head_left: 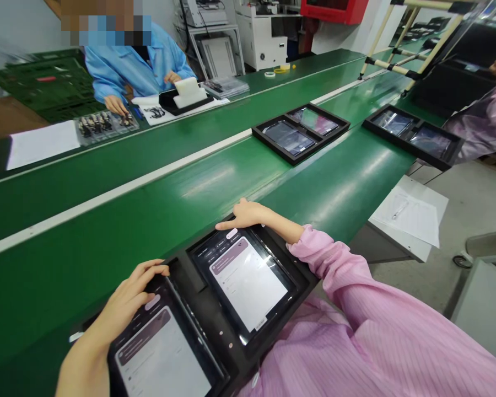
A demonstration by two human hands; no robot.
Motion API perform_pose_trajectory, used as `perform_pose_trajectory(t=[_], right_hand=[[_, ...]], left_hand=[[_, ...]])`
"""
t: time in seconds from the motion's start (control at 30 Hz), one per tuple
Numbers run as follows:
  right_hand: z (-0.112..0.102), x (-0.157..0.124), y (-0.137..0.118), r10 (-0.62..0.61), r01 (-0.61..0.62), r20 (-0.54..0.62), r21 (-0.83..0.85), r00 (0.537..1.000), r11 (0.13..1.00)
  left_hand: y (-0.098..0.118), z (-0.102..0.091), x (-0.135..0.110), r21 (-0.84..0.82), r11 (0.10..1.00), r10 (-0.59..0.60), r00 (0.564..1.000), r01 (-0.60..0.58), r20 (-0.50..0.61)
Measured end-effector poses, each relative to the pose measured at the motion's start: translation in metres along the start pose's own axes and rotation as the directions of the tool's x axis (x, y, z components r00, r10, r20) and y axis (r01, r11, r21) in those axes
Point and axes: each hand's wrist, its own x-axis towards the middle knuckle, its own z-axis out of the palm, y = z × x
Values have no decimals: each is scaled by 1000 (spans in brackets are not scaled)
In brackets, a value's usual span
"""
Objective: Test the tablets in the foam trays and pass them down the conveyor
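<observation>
The left hand [126,303] is curled over the edge of one tablet [161,353], which seems to be gripped. The right hand [243,216] is left open, one finger laid on the next tablet [248,281]. Both are set in a black tray [300,281] on the green counter [107,264], and more counter is seen up to another tray [301,132].

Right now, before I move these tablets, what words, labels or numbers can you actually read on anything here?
Right tablet screen, by the right hand: small text, too small to read.
Left tablet screen, under the left hand: small text, too small to read.
Sheet of paper at the right: too faint to read.
Nothing else is legible.
</observation>
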Motion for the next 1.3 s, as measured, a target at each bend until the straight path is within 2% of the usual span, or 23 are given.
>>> perform_pose_trajectory(t=[0.13, 0.27, 0.37, 0.57, 0.67, 0.8, 0.87, 0.97, 1.1, 1.2, 1.3], right_hand=[[1, 0, 6, -57, 58, 40, -19, 998, 998], [16, -5, 7, -194, 199, 45, -268, 980, 943], [31, -4, 9, -218, 192, -22, -388, 976, 902], [42, 11, 30, -280, 230, -193, -247, 940, 941], [46, 4, 43, -295, 250, -243, -201, 924, 947], [62, -36, 57, -369, 414, -375, 44, 850, 909], [76, -60, 61, -417, 477, -388, 67, 822, 876], [102, -86, 61, -440, 498, -448, 14, 778, 867], [124, -94, 59, -463, 491, -548, -106, 697, 864], [124, -91, 59, -504, 505, -576, -175, 643, 845], [121, -89, 59, -499, 491, -604, -195, 621, 849]], left_hand=[[6, 2, 1, 167, 986, -12, 999, 4, 47], [16, 4, -5, 260, 966, -30, 997, 9, 76], [22, 3, -8, 252, 968, -37, 994, 9, 104], [23, 2, -4, 177, 984, -26, 998, 17, 52], [24, 4, -5, 168, 985, -41, 999, 40, 0], [26, 7, -13, 162, 987, -20, 1000, 18, 12], [27, 7, -17, 161, 987, -2, 999, -5, 39], [28, 9, -20, 180, 984, 2, 998, -14, 62], [31, 10, -22, 234, 972, -30, 994, 3, 109], [34, 11, -28, 273, 962, -28, 985, -20, 169], [39, 14, -36, 302, 953, -48, 976, -18, 211]])
